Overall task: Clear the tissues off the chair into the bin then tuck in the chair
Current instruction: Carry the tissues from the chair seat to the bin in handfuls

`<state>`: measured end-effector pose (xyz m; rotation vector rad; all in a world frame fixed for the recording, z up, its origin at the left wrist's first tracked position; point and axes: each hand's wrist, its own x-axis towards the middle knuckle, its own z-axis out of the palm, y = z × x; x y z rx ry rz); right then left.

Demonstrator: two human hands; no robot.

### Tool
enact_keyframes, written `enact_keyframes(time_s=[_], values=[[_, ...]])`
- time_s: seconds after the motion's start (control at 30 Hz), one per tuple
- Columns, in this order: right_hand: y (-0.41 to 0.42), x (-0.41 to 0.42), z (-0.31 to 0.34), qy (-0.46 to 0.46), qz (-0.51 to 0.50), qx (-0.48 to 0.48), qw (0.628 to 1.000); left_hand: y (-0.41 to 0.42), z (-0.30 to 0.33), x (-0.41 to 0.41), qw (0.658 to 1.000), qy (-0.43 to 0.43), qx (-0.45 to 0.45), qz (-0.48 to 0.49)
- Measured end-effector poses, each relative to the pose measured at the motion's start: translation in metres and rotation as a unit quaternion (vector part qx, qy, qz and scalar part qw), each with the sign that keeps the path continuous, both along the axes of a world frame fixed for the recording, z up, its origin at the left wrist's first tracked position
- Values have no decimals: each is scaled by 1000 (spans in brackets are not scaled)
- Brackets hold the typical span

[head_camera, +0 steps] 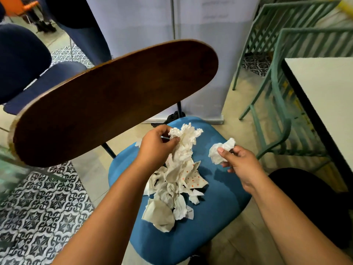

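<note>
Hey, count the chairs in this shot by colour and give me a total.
Blue-seated chair with the tissues on it: 1
Dark navy chair: 1
Green metal chairs: 2
Orange chair, only partly in view: 1
Total: 5

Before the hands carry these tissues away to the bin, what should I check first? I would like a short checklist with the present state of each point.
1. Left hand grips a bunch of crumpled tissue: ok.
2. Right hand pinches a tissue ball, clear of the seat: ok.
3. Left bunch lifted free of the pile: cannot tell, it hangs down into the pile.
4. Blue chair seat cleared: not ok, many tissues remain, including a dotted napkin.
5. Bin located: cannot tell, none is in view.
6. Table at right for tucking the chair in: ok, visible.
</note>
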<state>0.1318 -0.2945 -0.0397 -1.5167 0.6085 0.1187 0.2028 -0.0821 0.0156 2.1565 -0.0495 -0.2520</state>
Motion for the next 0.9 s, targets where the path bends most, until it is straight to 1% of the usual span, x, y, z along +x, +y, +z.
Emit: enact_keyframes(time_s=[0.13,0.27,0.4,0.53,0.7,0.77,0.9], values=[[7,-29,15,-20,-49,-17,998,-3,3,-12,999,-9,-36,-34],[21,-77,25,-53,-130,-22,990,-7,8,-34,994,1,-61,-85],[42,-141,24,-72,-227,-9,971,-10,8,-68,983,18,-75,-165],[63,-201,13,-73,-295,4,953,-15,-3,-103,970,52,-87,-220],[77,-282,-1,-55,-376,17,925,-36,-16,-155,944,98,-100,-299],[76,-321,-4,-41,-418,20,907,-55,-20,-182,928,116,-103,-339],[70,-390,-12,-17,-482,27,876,-88,-22,-242,896,123,-90,-417]])
